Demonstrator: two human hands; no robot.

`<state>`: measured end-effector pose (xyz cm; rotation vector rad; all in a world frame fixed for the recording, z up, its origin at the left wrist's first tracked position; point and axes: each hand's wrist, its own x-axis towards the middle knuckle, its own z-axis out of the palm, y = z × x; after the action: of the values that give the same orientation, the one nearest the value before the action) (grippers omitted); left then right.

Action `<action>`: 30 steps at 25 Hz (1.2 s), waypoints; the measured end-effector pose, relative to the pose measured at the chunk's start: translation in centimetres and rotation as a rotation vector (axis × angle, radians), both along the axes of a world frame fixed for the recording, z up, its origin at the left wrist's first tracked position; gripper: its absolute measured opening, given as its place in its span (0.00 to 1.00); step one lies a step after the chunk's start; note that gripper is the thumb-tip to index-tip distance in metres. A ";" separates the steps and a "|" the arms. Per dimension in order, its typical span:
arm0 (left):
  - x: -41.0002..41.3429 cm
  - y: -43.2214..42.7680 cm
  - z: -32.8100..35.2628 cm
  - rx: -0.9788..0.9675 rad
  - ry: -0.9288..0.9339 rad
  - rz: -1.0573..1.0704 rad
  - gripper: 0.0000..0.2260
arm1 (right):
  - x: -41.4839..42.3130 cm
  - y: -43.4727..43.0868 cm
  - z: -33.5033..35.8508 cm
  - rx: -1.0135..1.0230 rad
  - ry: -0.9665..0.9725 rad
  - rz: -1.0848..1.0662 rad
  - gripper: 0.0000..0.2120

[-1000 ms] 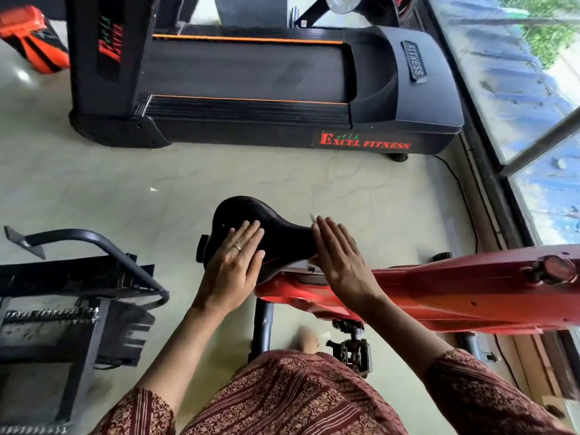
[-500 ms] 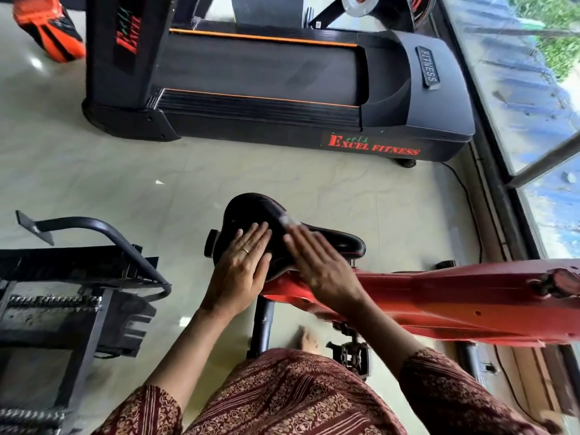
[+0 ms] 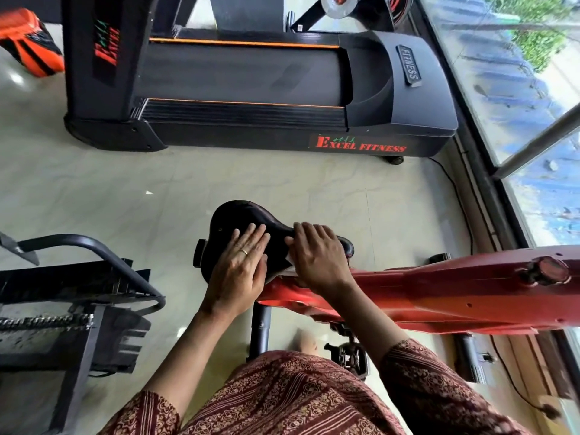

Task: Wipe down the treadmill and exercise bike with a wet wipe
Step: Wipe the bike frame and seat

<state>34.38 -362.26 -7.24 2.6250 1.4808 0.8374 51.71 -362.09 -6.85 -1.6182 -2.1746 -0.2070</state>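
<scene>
- Seat post (image 3: 260,328) and pedal (image 3: 348,356) sit low and nearest the body; judged not wiped yet, do them after the top surfaces
- Left hand (image 3: 241,268) lies flat on the wide rear of the saddle (image 3: 233,215), fingers straight and close together, holding nothing, just bracing
- Right hand (image 3: 317,255) is laid over the narrow nose of the saddle, fingers spread a little and draped across it, palm pressing down
- Wet wipe (image 3: 289,262) is trapped under the right palm; only a white edge shows between the two hands, the rest is hidden
- Step in hand, as I read it: wiping the saddle of the exercise bike (image 3: 439,293)
- To do it well: hold the left hand firm so the saddle does not swivel, push the wipe in long strokes from nose to rear, lift the left hand to cover the patch under it, then run round the rim and underside edge
- Refold the wipe to a clean face before the red frame, just below the hands
- Risk: the wipe bunches under the palm and only smears, so flatten it first
- Treadmill (image 3: 251,89) stands well apart across the floor (image 3: 125,189), nobody touching it; cannot tell whether it is cleaned
</scene>
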 end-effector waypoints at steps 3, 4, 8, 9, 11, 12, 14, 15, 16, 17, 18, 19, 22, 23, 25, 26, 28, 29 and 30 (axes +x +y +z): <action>0.3 0.3 0.3 -0.012 -0.004 0.004 0.20 | 2.0 -0.5 0.5 -0.028 -0.051 -0.167 0.13; 0.2 0.3 0.2 -0.023 -0.004 0.007 0.22 | 2.6 -0.8 0.9 -0.073 -0.038 -0.212 0.11; 0.0 0.1 0.2 -0.041 -0.011 0.000 0.23 | 4.4 -2.0 3.1 -0.462 -0.027 -0.408 0.23; 0.0 0.2 0.2 -0.039 -0.016 -0.001 0.23 | 5.0 -2.5 3.7 -0.512 0.025 -0.491 0.26; 0.1 0.3 0.2 -0.032 -0.022 0.005 0.20 | 5.2 -2.9 5.0 -0.431 0.202 -0.525 0.23; 0.2 0.5 0.2 -0.028 -0.027 0.007 0.19 | 4.8 -2.5 5.4 -0.367 0.333 -0.497 0.18; 0.4 0.8 0.5 -0.029 -0.020 0.010 0.18 | 3.4 -0.9 5.5 -0.292 0.594 -0.360 0.09; 0.4 1.0 0.6 -0.032 -0.015 0.013 0.18 | 2.4 -0.1 5.2 -0.281 0.631 -0.275 0.07; 0.3 1.3 0.7 -0.033 -0.016 0.019 0.18 | 1.2 0.3 4.7 -0.268 0.594 -0.194 0.08; -0.1 1.7 0.8 -0.040 -0.022 0.030 0.18 | -0.3 0.4 3.6 -0.244 0.495 -0.155 0.09; -0.6 2.1 0.8 -0.050 -0.031 0.038 0.18 | -1.9 0.0 2.8 -0.220 0.371 -0.151 0.12; -1.1 2.5 0.8 -0.062 -0.039 0.037 0.18 | -3.3 -0.7 1.9 -0.209 0.260 -0.137 0.17; -3.1 3.6 0.5 -0.083 -0.056 -0.028 0.18 | -4.3 -3.3 1.1 -0.254 0.138 0.028 0.26; -3.7 4.1 0.5 -0.097 -0.059 -0.074 0.19 | -3.5 -3.7 0.8 -0.215 0.111 0.071 0.23; -5.2 5.1 0.3 -0.135 -0.072 -0.194 0.20 | -2.6 -3.8 0.3 -0.189 0.099 -0.103 0.24; -5.9 5.7 0.3 -0.160 -0.083 -0.257 0.21 | -2.7 -3.3 0.1 -0.187 0.148 -0.308 0.25; -7.2 6.8 0.2 -0.218 -0.091 -0.390 0.22 | -5.5 -1.7 -0.2 -0.155 0.308 -0.705 0.26; -7.6 7.0 0.1 -0.231 -0.082 -0.443 0.22 | -8.2 -1.3 -0.2 -0.114 0.382 -0.761 0.26; -8.0 7.3 0.0 -0.238 -0.068 -0.489 0.22 | -11.4 -1.2 -0.1 -0.108 0.467 -0.712 0.26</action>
<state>26.42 -355.00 -7.20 2.5706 0.8016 0.6440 40.35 -363.27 -6.96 -2.1825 -1.2320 0.0862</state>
